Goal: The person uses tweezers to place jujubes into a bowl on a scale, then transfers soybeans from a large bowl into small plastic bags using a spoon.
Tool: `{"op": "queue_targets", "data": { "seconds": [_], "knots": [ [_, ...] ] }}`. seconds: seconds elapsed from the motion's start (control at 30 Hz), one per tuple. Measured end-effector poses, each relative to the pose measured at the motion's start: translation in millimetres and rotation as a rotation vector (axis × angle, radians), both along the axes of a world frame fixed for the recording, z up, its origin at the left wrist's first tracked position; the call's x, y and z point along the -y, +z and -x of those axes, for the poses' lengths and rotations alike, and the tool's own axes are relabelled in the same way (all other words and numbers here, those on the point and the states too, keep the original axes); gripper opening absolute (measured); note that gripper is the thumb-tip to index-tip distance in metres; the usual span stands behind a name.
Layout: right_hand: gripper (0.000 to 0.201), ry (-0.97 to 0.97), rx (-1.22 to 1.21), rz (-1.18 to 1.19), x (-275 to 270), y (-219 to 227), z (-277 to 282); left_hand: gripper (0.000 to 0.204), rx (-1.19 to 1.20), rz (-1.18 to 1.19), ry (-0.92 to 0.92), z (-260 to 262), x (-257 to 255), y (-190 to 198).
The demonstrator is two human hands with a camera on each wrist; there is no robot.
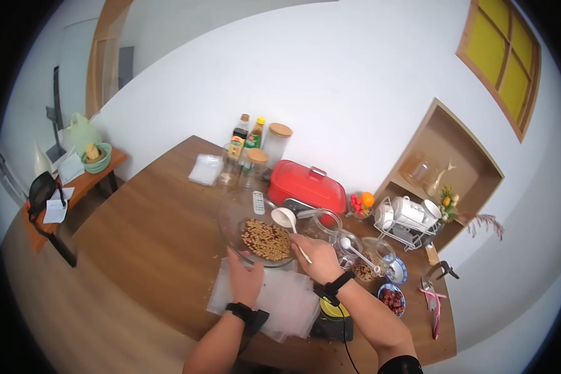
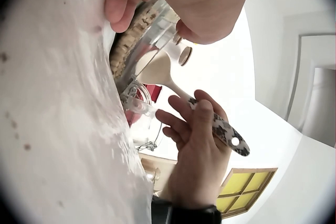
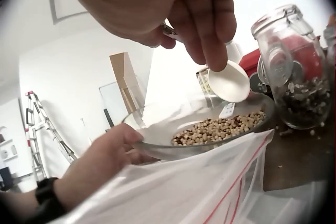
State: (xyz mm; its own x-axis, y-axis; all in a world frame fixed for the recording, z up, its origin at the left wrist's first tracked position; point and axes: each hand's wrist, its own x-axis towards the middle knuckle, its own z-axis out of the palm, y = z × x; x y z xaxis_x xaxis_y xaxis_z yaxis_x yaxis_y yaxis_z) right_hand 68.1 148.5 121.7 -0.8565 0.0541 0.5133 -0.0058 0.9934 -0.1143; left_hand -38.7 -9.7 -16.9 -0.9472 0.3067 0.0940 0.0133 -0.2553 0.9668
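Observation:
My left hand [image 1: 246, 280] grips the near rim of a wide clear glass bowl [image 1: 235, 202], thumb at the rim and fingers below it in the right wrist view. Tan beans or grains with darker red bits [image 1: 266, 239] cover part of the bowl's bottom. Above its right side, my right hand [image 1: 321, 258] holds a white spoon [image 2: 157, 70] by its black-and-white patterned handle [image 2: 224, 128]. The spoon's head [image 3: 229, 83] hangs over the grains, tilted. Clear zip bags [image 1: 287, 302] with red seal lines lie in front of the bowl, partly beneath it.
Open glass jars [image 1: 328, 224] stand to the right, with another white spoon [image 1: 358, 252] across them. Nearby are a bowl of dark red dried fruit [image 1: 391, 299], a black-and-yellow device [image 1: 333, 324] and pink-handled scissors [image 1: 436, 315]. A red cooker [image 1: 308, 187] and bottles [image 1: 238, 137] stand behind.

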Motion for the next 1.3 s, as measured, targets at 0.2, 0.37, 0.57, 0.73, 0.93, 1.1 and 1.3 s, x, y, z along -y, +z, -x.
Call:
{"op": "queue_targets", "data": {
  "seconds": [0.2, 0.37, 0.57, 0.73, 0.93, 1.1, 1.3],
  "knots": [
    [0.031, -0.019, 0.072, -0.056, -20.1, -18.4, 25.4, 0.102, -0.029, 0.028, 0.035, 0.3, -2.4, -4.1],
    [0.029, -0.012, 0.035, -0.001, -22.9, -26.8, 25.7, 0.102, -0.055, 0.003, 0.04, 0.3, -3.5, -6.2],
    [0.028, -0.05, 0.048, 0.222, -12.8, -13.6, -6.2, 0.102, -0.051, -0.012, 0.04, -0.4, -3.1, -2.8],
    [0.033, -0.068, 0.063, 0.911, -4.9, -15.8, -31.4, 0.102, -0.047, 0.004, 0.034, 1.9, -5.1, -10.5],
    [0.035, -0.073, 0.033, 1.382, 6.2, -12.5, -30.4, 0.096, -0.026, -0.062, 0.01, -0.8, -2.5, 0.0],
    [0.034, -0.079, -0.037, 1.583, 12.2, -15.9, -16.6, 0.093, -0.063, -0.049, 0.027, 0.3, -2.6, 0.7],
    [0.031, -0.106, -0.145, 1.67, 6.1, -13.1, -12.9, 0.094, -0.015, -0.098, -0.007, -1.9, 0.6, 6.3]
  ]
}}
